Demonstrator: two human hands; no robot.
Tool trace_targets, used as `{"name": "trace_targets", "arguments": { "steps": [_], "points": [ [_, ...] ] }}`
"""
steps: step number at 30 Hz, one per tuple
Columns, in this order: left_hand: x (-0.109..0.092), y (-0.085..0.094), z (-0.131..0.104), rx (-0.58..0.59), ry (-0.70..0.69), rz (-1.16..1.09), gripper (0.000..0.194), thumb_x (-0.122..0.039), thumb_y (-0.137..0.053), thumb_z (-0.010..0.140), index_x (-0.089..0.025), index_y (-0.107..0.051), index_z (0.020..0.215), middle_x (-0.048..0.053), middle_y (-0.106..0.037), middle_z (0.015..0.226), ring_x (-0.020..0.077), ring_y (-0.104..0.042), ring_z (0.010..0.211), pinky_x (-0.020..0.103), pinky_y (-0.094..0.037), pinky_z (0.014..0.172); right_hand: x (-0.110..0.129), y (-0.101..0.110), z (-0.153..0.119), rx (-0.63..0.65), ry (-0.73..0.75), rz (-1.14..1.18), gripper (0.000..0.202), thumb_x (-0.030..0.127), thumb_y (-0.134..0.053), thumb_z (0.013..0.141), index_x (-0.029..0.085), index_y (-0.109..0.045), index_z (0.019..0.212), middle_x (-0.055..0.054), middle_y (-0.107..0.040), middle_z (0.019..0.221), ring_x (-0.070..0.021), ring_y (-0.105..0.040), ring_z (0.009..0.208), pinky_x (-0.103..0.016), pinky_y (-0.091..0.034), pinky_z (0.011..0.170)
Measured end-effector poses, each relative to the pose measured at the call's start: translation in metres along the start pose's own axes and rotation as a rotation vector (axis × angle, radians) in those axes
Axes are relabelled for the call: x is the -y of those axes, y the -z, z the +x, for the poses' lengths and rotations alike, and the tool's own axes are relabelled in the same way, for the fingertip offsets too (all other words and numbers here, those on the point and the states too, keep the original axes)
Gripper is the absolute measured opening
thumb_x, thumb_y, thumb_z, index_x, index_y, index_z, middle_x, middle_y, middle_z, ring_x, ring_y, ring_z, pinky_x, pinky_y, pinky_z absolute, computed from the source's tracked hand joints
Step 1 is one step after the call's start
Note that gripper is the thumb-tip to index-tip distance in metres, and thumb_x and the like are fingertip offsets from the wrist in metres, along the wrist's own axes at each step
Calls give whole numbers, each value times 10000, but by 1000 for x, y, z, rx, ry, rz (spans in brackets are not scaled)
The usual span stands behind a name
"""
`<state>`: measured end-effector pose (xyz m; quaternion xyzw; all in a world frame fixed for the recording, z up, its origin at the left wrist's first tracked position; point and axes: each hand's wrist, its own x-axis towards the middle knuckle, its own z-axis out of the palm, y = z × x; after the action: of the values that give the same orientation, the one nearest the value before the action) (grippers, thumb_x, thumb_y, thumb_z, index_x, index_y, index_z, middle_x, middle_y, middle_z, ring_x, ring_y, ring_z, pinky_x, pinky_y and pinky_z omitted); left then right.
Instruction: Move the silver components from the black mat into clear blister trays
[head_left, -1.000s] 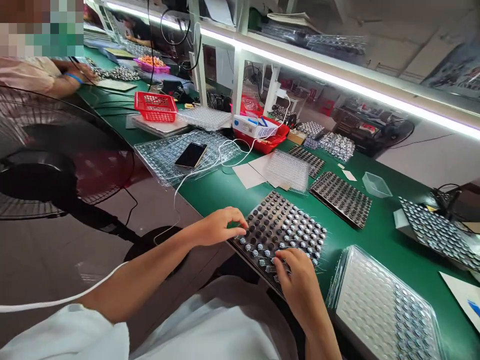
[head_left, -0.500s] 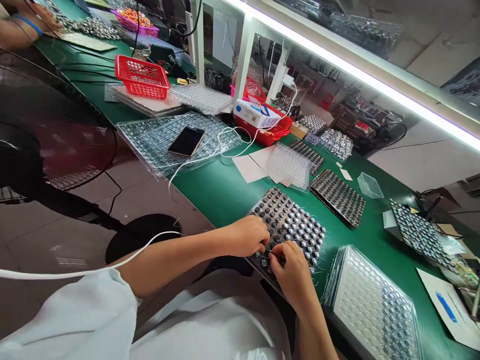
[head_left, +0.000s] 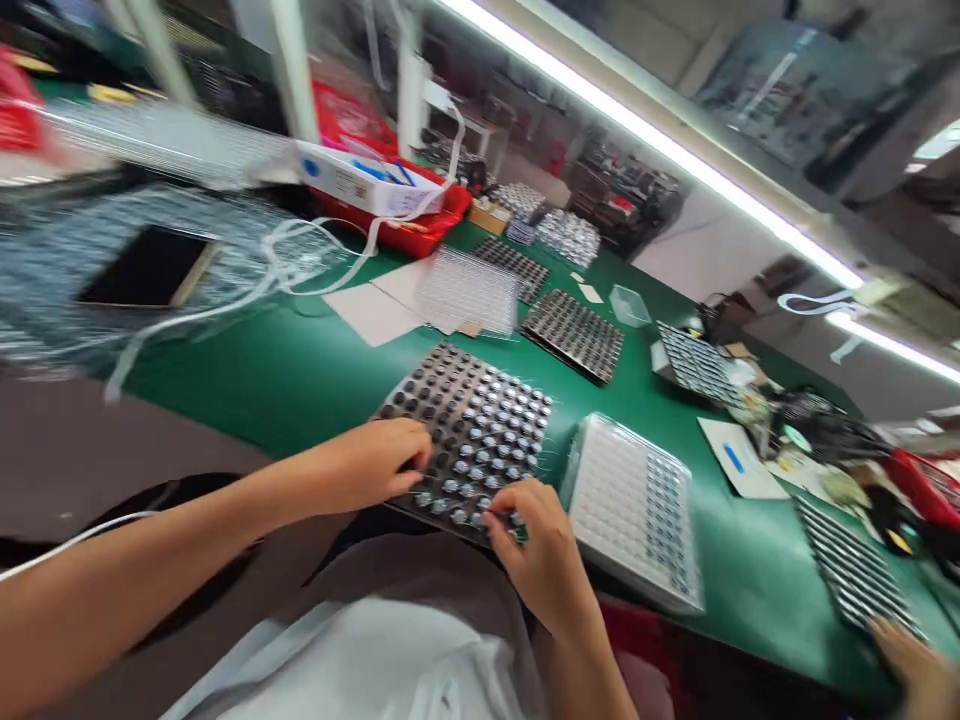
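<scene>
A dark board (head_left: 442, 400) bears rows of small round parts, black-topped on its left and shiny silver-topped on its right, with fine wire-like strands at the edges. It lies on the green table in front of me. My left hand (head_left: 390, 462) is curled in a pinch over the board's left part; whatever its fingertips hold is hidden. At the near edge, the thumb and forefinger of my right hand (head_left: 534, 530) are pinched together among the silver-topped parts. What lies between those fingers is too small to make out.
To the right stands a stack of clear plastic trays (head_left: 611, 505), partly filled with round parts. Beyond the board lie another dark board (head_left: 574, 335) and a clear tray (head_left: 472, 288). A phone (head_left: 150, 265) and white cable (head_left: 375, 235) are leftward. Another person's hand (head_left: 911, 655) touches a tray at right.
My view has swung to the right, bringing another person's hand into sight. My hands have moved apart; the right has shifted along the board's near edge, away from the left.
</scene>
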<state>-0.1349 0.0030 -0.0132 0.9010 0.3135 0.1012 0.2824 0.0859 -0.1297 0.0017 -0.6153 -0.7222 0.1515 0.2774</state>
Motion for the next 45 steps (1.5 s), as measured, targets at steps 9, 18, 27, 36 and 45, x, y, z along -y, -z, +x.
{"name": "trace_targets", "arguments": {
  "steps": [9, 18, 27, 36, 45],
  "points": [
    [-51, -1, 37, -178, 165, -238, 221, -437, -590, 792, -221, -635, 802, -18, -681, 779, 161, -590, 711, 233, -432, 674, -100, 99, -107, -383, -511, -146, 205, 390, -572, 835, 213, -650, 904, -28, -686, 861, -185, -612, 802, -299, -453, 765],
    [-175, -82, 136, 100, -86, -585, 133, -270, -672, 731, -156, -691, 797, -2, -688, 718, 120, -597, 665, 206, -431, 610, -129, 120, -127, -95, -649, -253, 202, 327, -478, 858, 227, -653, 871, -40, -676, 927, -216, -582, 890, -355, -401, 805],
    [-225, -136, 173, 340, -106, -317, 148, -236, -624, 755, -183, -706, 866, 13, -697, 756, 146, -594, 683, 214, -401, 576, -139, 118, -132, -163, -602, -320, 140, 327, -553, 831, 250, -657, 777, -32, -636, 853, -229, -527, 848, -363, -378, 750],
    [-242, -147, 173, 343, -201, 9, 129, -189, -594, 729, -171, -700, 801, 77, -696, 796, 237, -630, 790, 290, -454, 665, -144, 116, -156, -480, -554, -215, 251, 432, -504, 874, 229, -648, 908, -49, -648, 950, -218, -548, 934, -355, -405, 821],
    [-194, -86, 157, -106, -170, -364, 211, -258, -639, 782, -176, -584, 969, 5, -604, 818, 122, -539, 694, 234, -427, 637, -103, 108, -143, -685, -488, -281, 280, 443, -531, 864, 205, -652, 946, -68, -651, 960, -209, -586, 840, -328, -434, 770]
  ]
}}
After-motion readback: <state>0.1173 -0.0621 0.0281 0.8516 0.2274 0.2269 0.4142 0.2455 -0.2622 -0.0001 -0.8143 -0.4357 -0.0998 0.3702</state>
